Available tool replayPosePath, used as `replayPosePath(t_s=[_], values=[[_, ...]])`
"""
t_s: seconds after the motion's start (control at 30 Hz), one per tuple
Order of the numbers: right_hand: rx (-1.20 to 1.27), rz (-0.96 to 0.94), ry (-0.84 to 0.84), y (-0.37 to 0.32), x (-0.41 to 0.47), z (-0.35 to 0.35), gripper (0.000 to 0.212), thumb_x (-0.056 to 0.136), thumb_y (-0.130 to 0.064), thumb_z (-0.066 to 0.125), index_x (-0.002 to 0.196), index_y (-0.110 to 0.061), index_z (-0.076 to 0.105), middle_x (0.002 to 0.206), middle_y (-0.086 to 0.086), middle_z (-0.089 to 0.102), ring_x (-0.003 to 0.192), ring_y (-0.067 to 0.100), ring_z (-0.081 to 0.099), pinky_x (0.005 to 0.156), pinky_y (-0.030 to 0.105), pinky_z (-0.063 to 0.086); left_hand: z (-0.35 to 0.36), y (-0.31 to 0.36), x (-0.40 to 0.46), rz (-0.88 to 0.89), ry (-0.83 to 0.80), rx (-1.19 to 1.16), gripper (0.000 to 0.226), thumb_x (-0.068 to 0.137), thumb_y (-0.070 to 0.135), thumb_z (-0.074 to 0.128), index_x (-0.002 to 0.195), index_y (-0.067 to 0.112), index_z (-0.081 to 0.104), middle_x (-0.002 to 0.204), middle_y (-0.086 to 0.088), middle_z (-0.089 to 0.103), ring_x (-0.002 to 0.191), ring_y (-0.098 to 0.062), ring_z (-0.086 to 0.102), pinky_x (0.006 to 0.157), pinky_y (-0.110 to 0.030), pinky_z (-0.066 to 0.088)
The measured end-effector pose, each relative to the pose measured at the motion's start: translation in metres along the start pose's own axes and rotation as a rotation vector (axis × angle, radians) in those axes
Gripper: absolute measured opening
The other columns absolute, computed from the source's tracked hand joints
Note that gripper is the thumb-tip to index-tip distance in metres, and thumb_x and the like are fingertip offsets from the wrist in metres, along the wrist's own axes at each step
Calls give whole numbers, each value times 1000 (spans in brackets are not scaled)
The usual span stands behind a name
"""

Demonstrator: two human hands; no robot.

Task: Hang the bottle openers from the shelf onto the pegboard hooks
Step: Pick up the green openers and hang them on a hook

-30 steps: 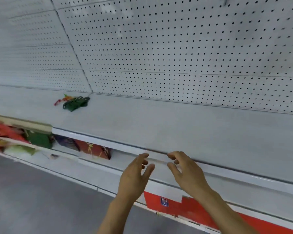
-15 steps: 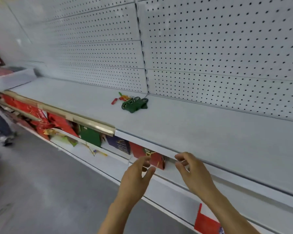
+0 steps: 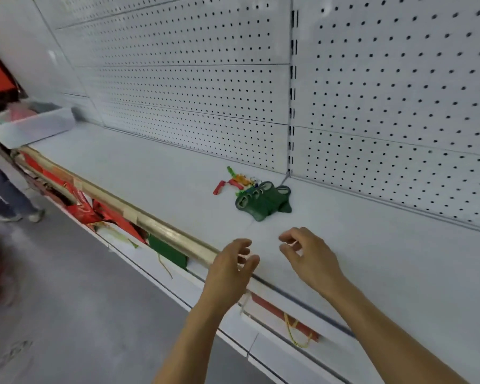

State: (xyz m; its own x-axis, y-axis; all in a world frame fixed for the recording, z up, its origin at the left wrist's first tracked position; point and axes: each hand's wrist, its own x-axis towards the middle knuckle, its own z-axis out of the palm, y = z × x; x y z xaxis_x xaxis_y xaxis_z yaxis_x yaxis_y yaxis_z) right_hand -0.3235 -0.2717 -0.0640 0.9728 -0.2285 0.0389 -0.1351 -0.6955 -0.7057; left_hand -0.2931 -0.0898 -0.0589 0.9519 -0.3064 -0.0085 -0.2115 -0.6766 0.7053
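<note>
A pile of dark green bottle openers (image 3: 262, 202) lies on the white shelf (image 3: 150, 173), close to the pegboard (image 3: 385, 87). Smaller red, orange and green pieces (image 3: 234, 182) lie just left of the pile. My left hand (image 3: 230, 268) hovers over the shelf's front edge, fingers loosely curled and apart, holding nothing. My right hand (image 3: 306, 254) is over the shelf a little in front of the pile, fingers curled but apart, also empty. Neither hand touches the openers. No hooks show on the pegboard.
A gold rail (image 3: 150, 221) runs along the shelf front to the left. Below it, red and green boxes (image 3: 106, 217) fill the lower shelf. A white bin (image 3: 31, 127) sits at far left. Another person's legs (image 3: 9, 195) stand on the grey floor at left.
The view has swung left and closer, so the pile of openers now sits nearer the centre. Both hands have moved up from the shelf's front edge toward the pile.
</note>
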Motion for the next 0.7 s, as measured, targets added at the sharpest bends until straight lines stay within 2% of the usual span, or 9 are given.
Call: replayPosePath(t_s=[0.17,0.27,0.37,0.47,0.7], values=[[-133,-8,10,-14,84,24,22,92,-38,56,112,-28,59,113,-8,56,105,12,54,79,32,48,-10,-13,83,-30,5,44,41,96,37,55,134,24,48,132,4,54,111,-12,57,94,-30,49],[-304,-7,4,-21,118,42,35,91,-44,56,118,-22,56,117,-2,53,111,17,49,78,32,46,-14,-24,113,-62,-14,67,45,96,36,54,138,24,45,137,2,50,120,-14,53,99,-32,45],[-504,28,4,-28,137,54,47,88,-51,57,118,-15,52,119,4,51,113,23,48,84,35,45,-16,-33,131,-83,-50,63,47,96,36,54,140,24,43,138,2,49,121,-15,52,99,-31,45],[-606,72,-10,-34,146,62,49,86,-48,61,117,-12,50,120,6,52,112,24,49,85,34,43,-20,-40,144,-86,-75,14,47,96,34,55,140,23,43,137,2,49,117,-13,54,96,-27,44],[-520,213,-12,-45,148,68,37,90,-38,61,114,-11,51,117,7,54,110,23,51,77,32,44,-25,-51,154,-102,-120,-200,46,95,33,58,138,21,46,135,3,52,107,-7,53,87,-19,41]])
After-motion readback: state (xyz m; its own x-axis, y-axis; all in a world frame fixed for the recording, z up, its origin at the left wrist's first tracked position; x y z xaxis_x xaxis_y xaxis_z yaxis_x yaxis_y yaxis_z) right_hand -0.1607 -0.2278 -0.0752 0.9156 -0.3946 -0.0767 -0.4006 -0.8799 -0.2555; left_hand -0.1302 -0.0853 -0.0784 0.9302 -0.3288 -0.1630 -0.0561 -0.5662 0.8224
